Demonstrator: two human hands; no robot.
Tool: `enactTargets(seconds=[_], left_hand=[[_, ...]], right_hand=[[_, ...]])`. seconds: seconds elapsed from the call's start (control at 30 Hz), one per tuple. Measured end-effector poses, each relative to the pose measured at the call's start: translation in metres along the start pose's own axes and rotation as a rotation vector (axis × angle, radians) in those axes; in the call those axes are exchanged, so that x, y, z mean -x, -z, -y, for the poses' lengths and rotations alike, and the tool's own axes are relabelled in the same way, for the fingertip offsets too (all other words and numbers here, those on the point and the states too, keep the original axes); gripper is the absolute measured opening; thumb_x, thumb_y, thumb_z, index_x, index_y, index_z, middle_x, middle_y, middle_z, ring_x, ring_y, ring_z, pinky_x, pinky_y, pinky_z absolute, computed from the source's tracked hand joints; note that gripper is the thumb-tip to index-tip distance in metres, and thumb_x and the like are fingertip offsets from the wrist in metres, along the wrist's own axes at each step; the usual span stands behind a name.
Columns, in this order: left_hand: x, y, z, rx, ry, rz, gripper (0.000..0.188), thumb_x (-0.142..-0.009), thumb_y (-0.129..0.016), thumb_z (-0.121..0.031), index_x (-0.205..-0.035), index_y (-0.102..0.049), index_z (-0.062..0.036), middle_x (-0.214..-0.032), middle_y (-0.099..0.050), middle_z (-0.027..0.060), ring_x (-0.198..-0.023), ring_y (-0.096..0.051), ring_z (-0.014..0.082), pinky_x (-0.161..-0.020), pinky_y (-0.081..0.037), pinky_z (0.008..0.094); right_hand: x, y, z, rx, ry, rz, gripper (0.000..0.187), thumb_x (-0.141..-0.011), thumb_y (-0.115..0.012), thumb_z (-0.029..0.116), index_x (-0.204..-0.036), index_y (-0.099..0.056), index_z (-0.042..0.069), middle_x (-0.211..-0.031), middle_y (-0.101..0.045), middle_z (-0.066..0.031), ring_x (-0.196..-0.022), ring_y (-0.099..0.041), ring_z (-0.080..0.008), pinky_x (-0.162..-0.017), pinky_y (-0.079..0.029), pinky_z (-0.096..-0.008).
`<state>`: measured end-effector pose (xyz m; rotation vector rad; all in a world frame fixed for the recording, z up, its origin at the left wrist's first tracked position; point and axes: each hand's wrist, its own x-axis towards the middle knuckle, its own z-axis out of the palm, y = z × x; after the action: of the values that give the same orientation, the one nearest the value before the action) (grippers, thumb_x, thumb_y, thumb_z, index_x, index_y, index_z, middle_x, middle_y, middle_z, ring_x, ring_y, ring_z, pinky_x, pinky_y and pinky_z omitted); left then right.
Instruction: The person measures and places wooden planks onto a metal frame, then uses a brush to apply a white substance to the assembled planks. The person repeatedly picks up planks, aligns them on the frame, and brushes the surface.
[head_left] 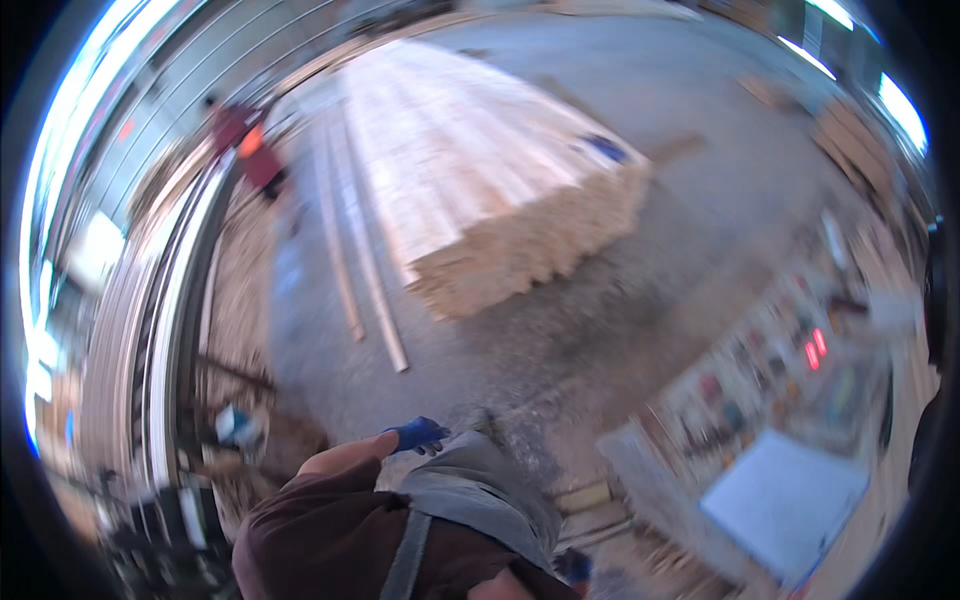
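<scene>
My left hand (421, 435), in a blue glove, hangs beside my apron (470, 500) with its fingers loosely apart and nothing in them. Low in the view, my right hand (573, 567) shows only in part, also gloved in dark blue. Its fingers are too blurred and covered to read. Ahead on the floor lies a large stack of pale lumber (530, 245), its cut ends facing me. Two loose boards (372, 290) stretch along its left side, apart from it. A small blue item (605, 148) rests on top of the stack near its right corner.
To the right stands a cluttered control panel (770, 350) with red lit digits and a white sheet (785, 500). Short wood pieces (590, 510) lie beside my legs. Along the left runs a long rail structure (165, 350); another person (245, 145) stands near its far end.
</scene>
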<state>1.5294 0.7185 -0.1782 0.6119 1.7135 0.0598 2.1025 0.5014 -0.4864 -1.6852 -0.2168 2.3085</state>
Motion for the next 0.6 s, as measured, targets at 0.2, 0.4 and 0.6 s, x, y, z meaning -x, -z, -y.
enactTargets(seconds=[0.2, 0.4, 0.6], left_hand=[[-0.008, 0.092, 0.134, 0.452, 0.039, -0.046, 0.056, -0.095, -0.056, -0.055, -0.123, -0.063, -0.0077, -0.107, -0.074, 0.0092, -0.087, -0.073, 0.0226, -0.073, -0.058, 0.0366], [-0.044, 0.181, 0.177, 0.81, -0.04, -0.266, 0.056, -0.094, -0.058, -0.056, -0.121, -0.063, -0.007, -0.103, -0.074, 0.0089, -0.081, -0.073, 0.0192, -0.068, -0.056, 0.0337], [-0.006, 0.3, 0.176, 0.938, -0.326, -0.499, 0.052, -0.093, -0.061, -0.053, -0.119, -0.065, -0.0077, -0.101, -0.072, 0.0071, -0.083, -0.07, 0.0186, -0.075, -0.055, 0.033]], right_hand=[[-0.041, -0.214, 0.276, 0.543, 0.09, -0.075, 0.028, -0.1, -0.049, 0.029, -0.109, -0.067, 0.009, -0.091, -0.072, -0.0112, -0.08, -0.069, -0.029, -0.068, -0.056, -0.0445], [-0.105, -0.545, 0.545, 0.922, 0.455, 0.042, 0.025, -0.099, -0.051, 0.029, -0.105, -0.066, 0.011, -0.087, -0.07, -0.0104, -0.076, -0.068, -0.0281, -0.064, -0.054, -0.0438], [-0.16, -0.881, 0.597, 1.167, 0.604, 0.295, 0.022, -0.098, -0.053, 0.03, -0.101, -0.065, 0.013, -0.082, -0.069, -0.0097, -0.071, -0.067, -0.0272, -0.061, -0.052, -0.0431]])
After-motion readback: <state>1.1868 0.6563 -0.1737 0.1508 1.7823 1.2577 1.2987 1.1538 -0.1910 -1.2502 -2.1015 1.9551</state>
